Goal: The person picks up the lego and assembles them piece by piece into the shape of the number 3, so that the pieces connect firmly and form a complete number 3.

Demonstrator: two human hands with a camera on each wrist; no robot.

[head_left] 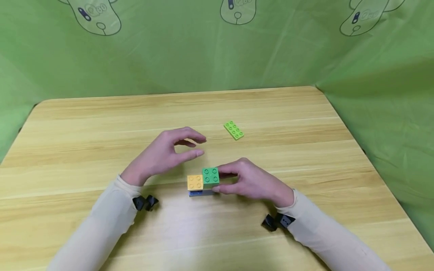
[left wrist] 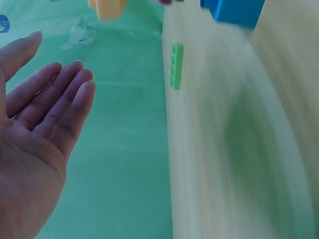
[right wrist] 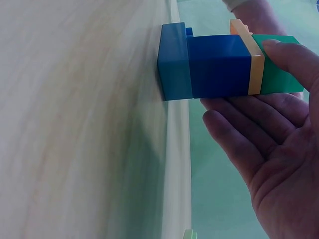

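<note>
Green brick on top, yellow-orange plate under it, then a dark blue block and a grey-blue base brick: this stack sits just below the middle of the head frame. The right hand, right of centre, pinches the green brick, with the thumb against its near side. Whether the base brick touches the wooden table I cannot tell. Seen from the head, the upper pieces cover much of the dark blue block, and the right thumb lies by the base brick's right end.

The left hand, left of centre, holds nothing; its fingers are loosely extended, the thumb apart, near the stack.

Above and right of the stack, a light green studded plate lies flat at a slant, well apart from it. Green cloth fills the upper part of the frame and falls down the right side, printed with outlined figures along the top edge. Pale sleeves enter from the lower corners, with black devices at both wrists.
</note>
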